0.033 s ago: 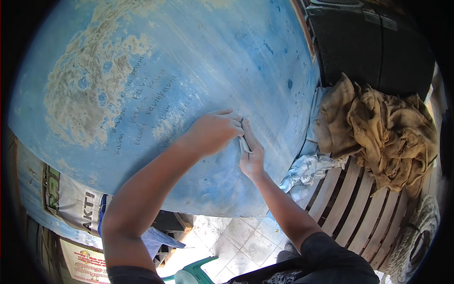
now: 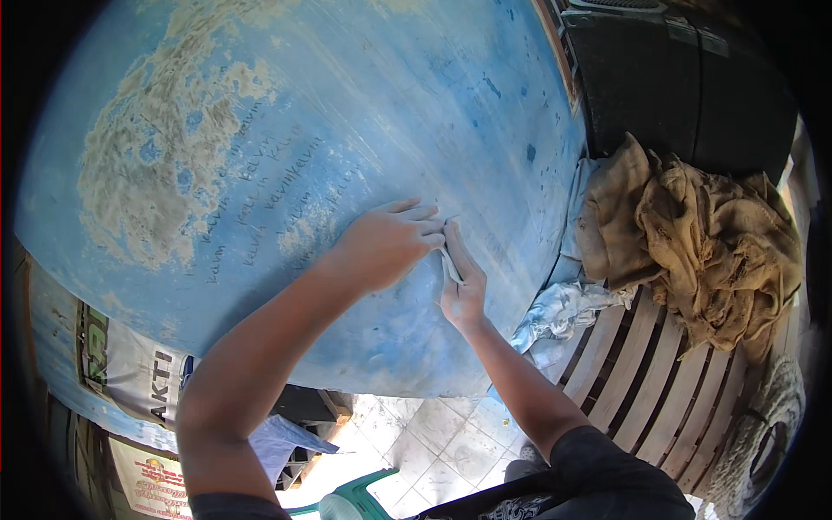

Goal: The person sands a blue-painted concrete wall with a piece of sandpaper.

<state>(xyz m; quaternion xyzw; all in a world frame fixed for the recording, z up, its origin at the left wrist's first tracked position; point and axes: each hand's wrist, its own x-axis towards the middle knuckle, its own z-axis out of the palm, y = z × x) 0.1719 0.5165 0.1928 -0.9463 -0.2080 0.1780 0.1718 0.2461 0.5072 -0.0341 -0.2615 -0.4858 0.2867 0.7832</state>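
Observation:
A large blue panel (image 2: 407,113) with worn, chalky patches and handwriting fills most of the view. On it my left hand (image 2: 381,247) lies palm down, fingers stretched toward the right and their tips touching or nearly touching my other hand. My right hand (image 2: 466,290) rests on the same surface, dusted white over the fingers. Between its thumb and fingers is a thin, folded pale sheet (image 2: 450,266), mostly hidden by the hand. What material the sheet is, I cannot tell.
Brown burlap cloth (image 2: 693,234) lies heaped on a slatted wooden bench (image 2: 624,373) at the right, beside crumpled pale plastic (image 2: 563,312). Behind it stands a black case (image 2: 641,87). A coil of rope (image 2: 763,433) is at lower right, a green plastic chair (image 2: 368,494) below.
My left hand and forearm have shifted slightly left. My right hand stays almost in place with the folded sheet.

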